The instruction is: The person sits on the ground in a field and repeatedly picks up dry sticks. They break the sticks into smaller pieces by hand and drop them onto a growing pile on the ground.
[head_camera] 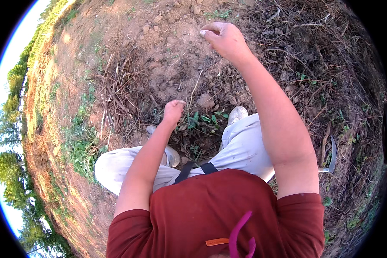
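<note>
My right hand [226,40] is stretched out over bare soil [180,35] at the top of the view, its thumb and fingers curled towards each other; whether something thin lies between them is unclear. Nearer my body, my left hand [174,111] has its fingers bent in, beside a pale dry stalk [196,85] and low green leaves [209,120]. Whether it pinches a stem cannot be made out. A flat stone [205,101] lies just right of it.
Dry stems are heaped on the left [119,87]; a larger mass of dry plant litter [309,58] covers the right. A sickle [332,154] with a curved blade lies by my right elbow. My shoes [237,114] stand on the soil among weeds.
</note>
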{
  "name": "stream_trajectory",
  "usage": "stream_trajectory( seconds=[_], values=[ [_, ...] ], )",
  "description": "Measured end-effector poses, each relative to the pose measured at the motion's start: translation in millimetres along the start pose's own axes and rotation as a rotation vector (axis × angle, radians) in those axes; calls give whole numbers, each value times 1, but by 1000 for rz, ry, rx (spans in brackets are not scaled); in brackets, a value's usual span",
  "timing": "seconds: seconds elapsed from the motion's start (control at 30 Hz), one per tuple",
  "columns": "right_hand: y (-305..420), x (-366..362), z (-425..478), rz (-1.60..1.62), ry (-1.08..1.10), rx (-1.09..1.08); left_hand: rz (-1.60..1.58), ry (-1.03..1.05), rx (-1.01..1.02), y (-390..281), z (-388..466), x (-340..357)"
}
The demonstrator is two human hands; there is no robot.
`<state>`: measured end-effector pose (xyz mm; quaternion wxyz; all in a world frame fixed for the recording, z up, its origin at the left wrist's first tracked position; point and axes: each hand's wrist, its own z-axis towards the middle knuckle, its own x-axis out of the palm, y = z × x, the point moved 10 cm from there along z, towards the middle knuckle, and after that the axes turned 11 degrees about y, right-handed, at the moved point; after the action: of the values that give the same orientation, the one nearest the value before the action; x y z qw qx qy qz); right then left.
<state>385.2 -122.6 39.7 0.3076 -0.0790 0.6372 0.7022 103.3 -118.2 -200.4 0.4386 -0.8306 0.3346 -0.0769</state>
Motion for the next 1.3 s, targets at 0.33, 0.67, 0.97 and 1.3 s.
stream_trajectory(
  seconds=[0.33,0.67,0.97,1.3],
  values=[
    [4,-9,1,-46,146,105,106,-759,631,-237,-41,-321],
    [-223,-174,-140,-267,-407,805,1131,-640,112,-149,4,-285],
    [-202,-476,-246,-1136,-809,1132,1317,-77,99,-82,41,-194],
    [-258,-459,-233,-931,-435,1450,1152,-13,-50,-28,14,-230]
  ],
)
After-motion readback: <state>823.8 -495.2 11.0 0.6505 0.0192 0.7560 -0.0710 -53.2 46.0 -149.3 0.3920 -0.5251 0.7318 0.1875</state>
